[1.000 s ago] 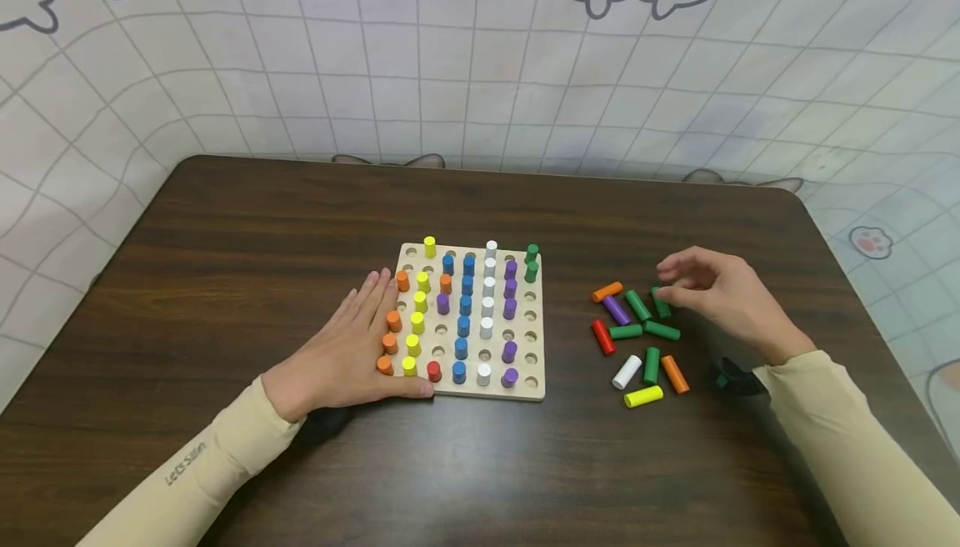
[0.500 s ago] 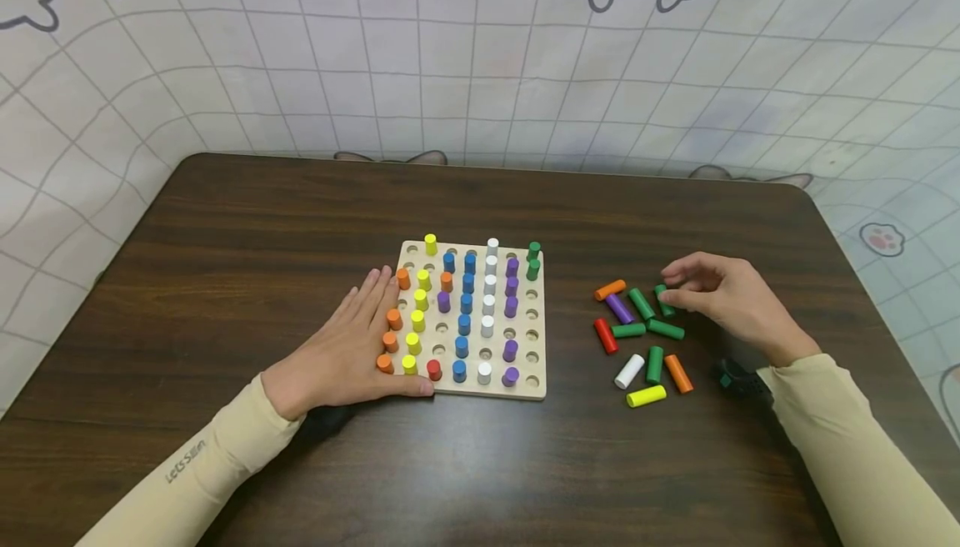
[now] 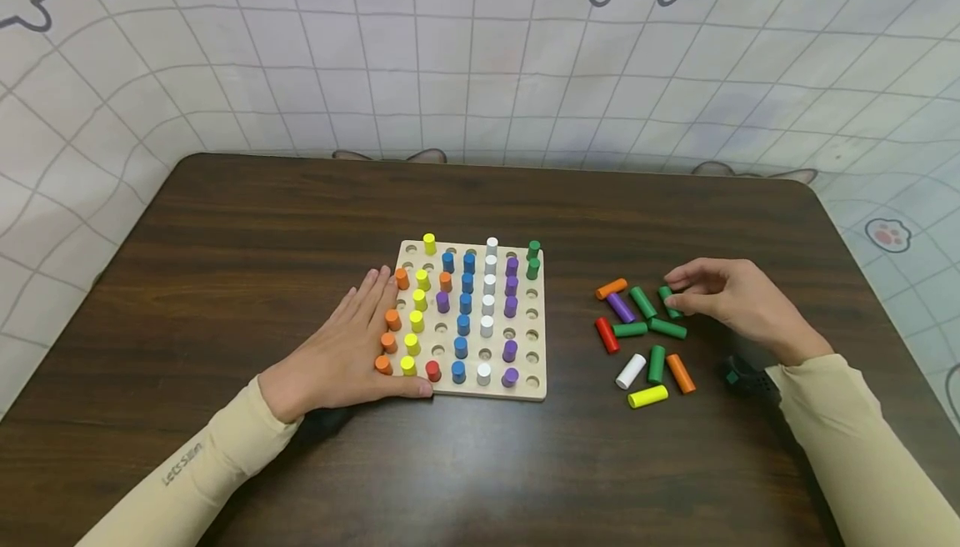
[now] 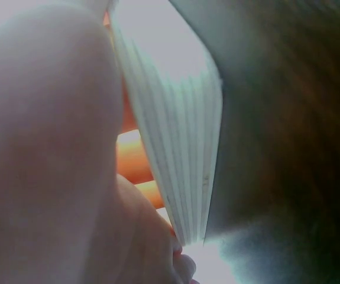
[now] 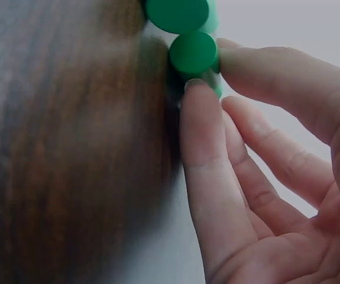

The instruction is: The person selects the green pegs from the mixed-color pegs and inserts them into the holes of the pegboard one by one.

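Nearest, two cream sleeves [image 3: 232, 439] reach in from the lower corners over a dark wood-grain counter [image 3: 480, 480]. The left hand [image 3: 345, 355] lies with fingers straight along the left edge of a square pale pegboard [image 3: 542, 330], thumb at its near edge. The board, around mid-counter, holds upright pegs [image 3: 462, 325] in columns, left to right: orange, yellow, mixed, blue, white, purple, and two green at the far end. To its right, loose pegs [image 3: 648, 397] lie scattered: yellow nearest, then white, orange, green, red and purple. Beside them, the right hand [image 3: 738, 301] pinches a green peg [image 3: 667, 300] between thumb and finger. Behind stands a pale, grid-lined wall covering [image 3: 442, 55].
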`<state>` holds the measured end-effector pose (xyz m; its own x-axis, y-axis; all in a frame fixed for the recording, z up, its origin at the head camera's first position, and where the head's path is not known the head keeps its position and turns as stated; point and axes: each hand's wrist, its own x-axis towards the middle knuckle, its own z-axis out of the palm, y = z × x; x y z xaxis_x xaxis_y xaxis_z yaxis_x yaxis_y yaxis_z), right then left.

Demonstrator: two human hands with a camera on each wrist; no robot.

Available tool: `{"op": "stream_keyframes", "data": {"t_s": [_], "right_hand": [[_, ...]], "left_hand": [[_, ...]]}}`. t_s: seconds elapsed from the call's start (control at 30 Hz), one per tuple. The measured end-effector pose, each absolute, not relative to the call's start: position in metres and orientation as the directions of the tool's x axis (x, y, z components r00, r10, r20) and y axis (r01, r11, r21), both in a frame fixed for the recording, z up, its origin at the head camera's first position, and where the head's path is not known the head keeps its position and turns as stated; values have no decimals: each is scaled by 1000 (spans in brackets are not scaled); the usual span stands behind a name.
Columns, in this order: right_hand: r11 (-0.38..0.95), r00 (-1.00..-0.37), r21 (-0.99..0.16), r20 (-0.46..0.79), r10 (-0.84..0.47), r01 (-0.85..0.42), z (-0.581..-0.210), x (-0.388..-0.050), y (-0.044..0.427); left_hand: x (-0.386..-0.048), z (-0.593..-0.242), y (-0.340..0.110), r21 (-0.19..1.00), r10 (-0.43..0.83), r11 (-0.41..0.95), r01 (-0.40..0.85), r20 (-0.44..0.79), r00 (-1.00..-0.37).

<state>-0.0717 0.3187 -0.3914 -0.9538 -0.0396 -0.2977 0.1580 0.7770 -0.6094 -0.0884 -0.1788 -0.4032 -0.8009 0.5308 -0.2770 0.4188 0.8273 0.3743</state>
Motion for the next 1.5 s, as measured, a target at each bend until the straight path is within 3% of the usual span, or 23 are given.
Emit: {"op": "stream_keyframes", "data": {"t_s": [0.93, 1.5], "right_hand": [[824, -929, -525, -370, 5, 214, -385, -68, 314], [801, -925, -558, -379, -13, 217, -382, -67, 315]], "left_hand": [[-88, -402, -178, 380, 534, 825, 419, -278, -798], [-88, -403, -179, 389, 540, 819, 422, -271, -797]]}}
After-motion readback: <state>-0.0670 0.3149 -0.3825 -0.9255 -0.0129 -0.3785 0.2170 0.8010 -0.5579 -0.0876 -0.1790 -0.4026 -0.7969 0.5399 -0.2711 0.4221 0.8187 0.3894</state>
